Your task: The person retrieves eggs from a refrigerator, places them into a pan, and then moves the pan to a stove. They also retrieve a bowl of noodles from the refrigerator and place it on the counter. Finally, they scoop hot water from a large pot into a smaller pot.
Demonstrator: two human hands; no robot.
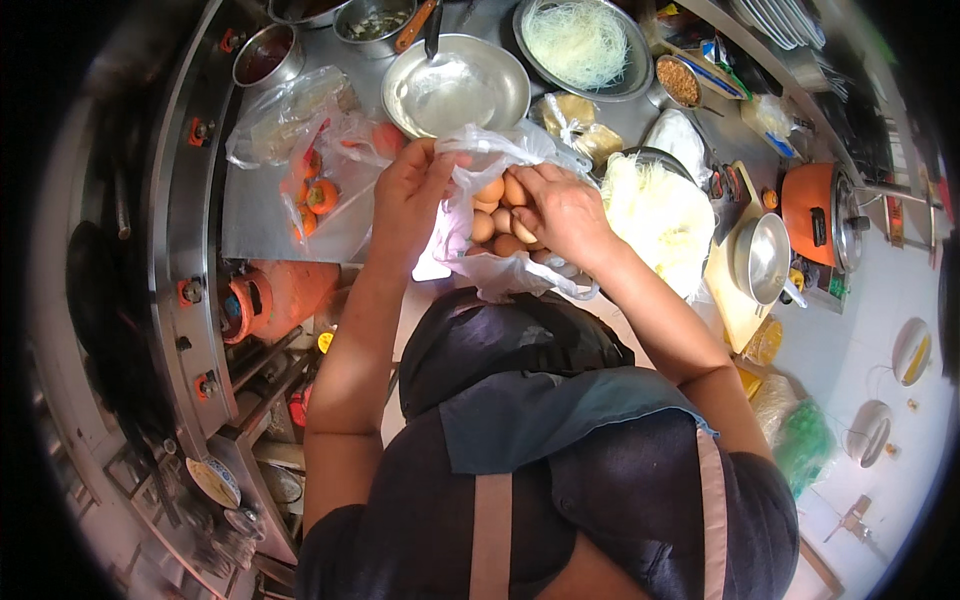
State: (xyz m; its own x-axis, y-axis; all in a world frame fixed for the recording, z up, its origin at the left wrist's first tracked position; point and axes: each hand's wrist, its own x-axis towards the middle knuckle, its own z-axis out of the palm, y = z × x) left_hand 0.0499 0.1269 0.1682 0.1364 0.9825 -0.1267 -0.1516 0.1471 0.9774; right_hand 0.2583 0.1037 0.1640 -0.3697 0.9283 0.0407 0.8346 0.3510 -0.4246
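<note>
A white translucent plastic bag (pixel 510 274) hangs spread at the counter's front edge, before my body. Several brown eggs (pixel 482 226) lie heaped in its mouth. My left hand (pixel 415 196) pinches the bag's left rim between thumb and fingers. Reaching in from the right, my right hand (pixel 564 210) has its fingers and thumb curled about a brown egg (pixel 514 192) at the top of the heap. The palm side of that hand is hidden. Just beyond the bag stands a shallow metal pan (pixel 457 86) with a dark handle.
Orange persimmons (pixel 322 196) in clear plastic lie left. Pale noodles fill a metal bowl (pixel 645 71) behind; more noodles (pixel 660 225) sit right. A small pan (pixel 761 251) rests on a cutting board (pixel 724 277) near an orange pot (pixel 810 214). An orange gas cylinder (pixel 292 300) stands below the counter.
</note>
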